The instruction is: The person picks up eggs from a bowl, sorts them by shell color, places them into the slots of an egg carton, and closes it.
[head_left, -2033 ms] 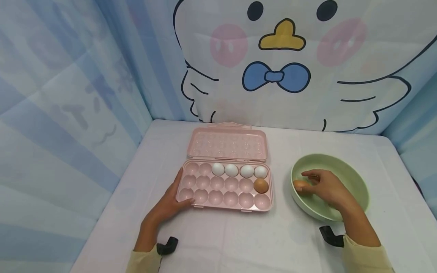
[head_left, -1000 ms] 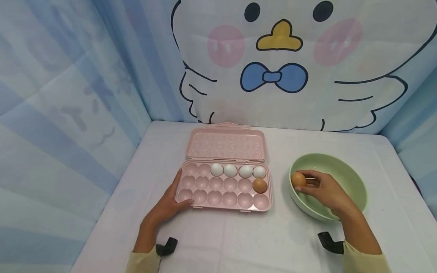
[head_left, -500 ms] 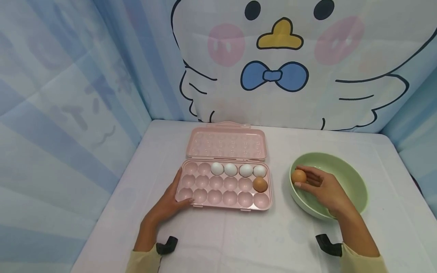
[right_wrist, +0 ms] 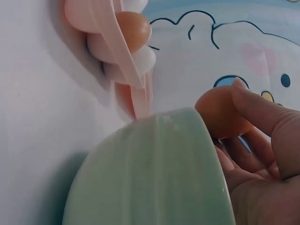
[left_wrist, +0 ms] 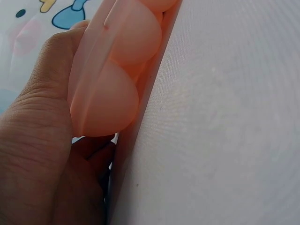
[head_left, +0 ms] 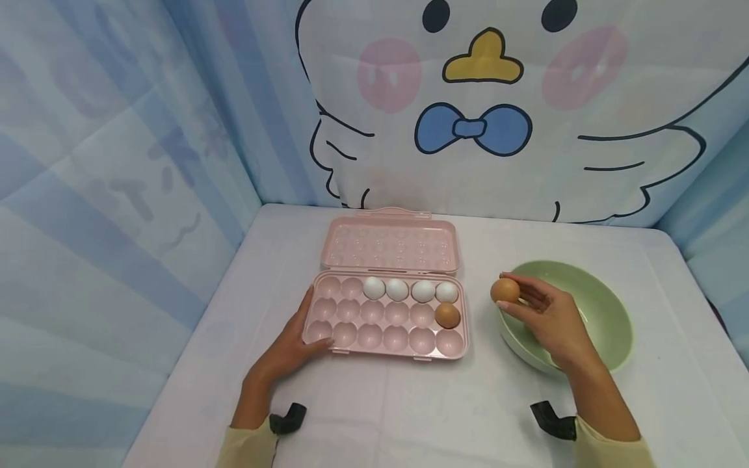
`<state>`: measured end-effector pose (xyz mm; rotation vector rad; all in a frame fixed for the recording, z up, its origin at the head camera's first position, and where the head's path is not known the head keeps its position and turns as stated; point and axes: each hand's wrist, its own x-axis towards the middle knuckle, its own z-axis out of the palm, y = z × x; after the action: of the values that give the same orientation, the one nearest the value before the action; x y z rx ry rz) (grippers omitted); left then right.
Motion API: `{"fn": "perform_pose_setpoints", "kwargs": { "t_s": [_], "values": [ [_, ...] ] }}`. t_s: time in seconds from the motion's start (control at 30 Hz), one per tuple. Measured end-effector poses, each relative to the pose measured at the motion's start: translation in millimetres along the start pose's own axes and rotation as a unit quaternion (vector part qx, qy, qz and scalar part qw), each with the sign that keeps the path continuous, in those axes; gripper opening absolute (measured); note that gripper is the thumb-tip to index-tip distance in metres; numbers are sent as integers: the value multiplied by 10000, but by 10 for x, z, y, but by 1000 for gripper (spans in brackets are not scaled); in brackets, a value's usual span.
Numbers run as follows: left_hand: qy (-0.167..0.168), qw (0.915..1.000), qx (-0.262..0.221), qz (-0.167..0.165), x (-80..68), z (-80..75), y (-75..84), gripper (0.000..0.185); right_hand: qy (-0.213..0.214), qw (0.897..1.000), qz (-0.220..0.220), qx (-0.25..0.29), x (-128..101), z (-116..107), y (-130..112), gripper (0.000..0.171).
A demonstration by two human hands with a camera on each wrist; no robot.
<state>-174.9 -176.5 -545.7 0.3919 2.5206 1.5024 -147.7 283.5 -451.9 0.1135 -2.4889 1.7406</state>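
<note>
My right hand pinches a brown egg just above the left rim of the green bowl. The pink egg tray lies open on the table, lid folded back. Its far row holds several white eggs, and one brown egg sits in the middle row at the right end. My left hand holds the tray's near left corner.
A white cloth covers the table. Blue cartoon curtains hang close behind and on the left. The bowl stands right of the tray with a gap between them.
My right hand has lifted the brown egg out of the bowl and carried it up and left, to above the bowl's left rim. The left hand has stayed on the tray.
</note>
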Motion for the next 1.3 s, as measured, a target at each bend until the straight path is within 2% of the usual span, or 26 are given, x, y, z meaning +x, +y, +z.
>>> {"fn": "perform_pose_setpoints", "kwargs": {
  "t_s": [0.13,0.3,0.6,0.8,1.0,1.13,1.3],
  "values": [
    [0,10000,53,-10,5,0,4,118,-39,9998,20,174,30,112,-54,53],
    [8,10000,71,51,7,3,-3,117,-207,9996,129,125,61,285,-107,53],
    [55,9999,22,101,6,18,-20,115,-522,9952,-76,826,114,593,-33,51],
    [44,9997,-94,235,3,13,-12,116,-447,9948,-46,917,102,794,17,52],
    [55,9993,-148,326,1,13,-24,117,-331,9936,-292,1044,108,926,84,51],
    [38,9996,-83,259,-1,3,-29,117,-288,9948,-541,815,123,988,130,48],
    [20,9999,-35,145,-4,-5,-28,117,-83,9959,-852,275,116,1076,104,49]
  ]
}}
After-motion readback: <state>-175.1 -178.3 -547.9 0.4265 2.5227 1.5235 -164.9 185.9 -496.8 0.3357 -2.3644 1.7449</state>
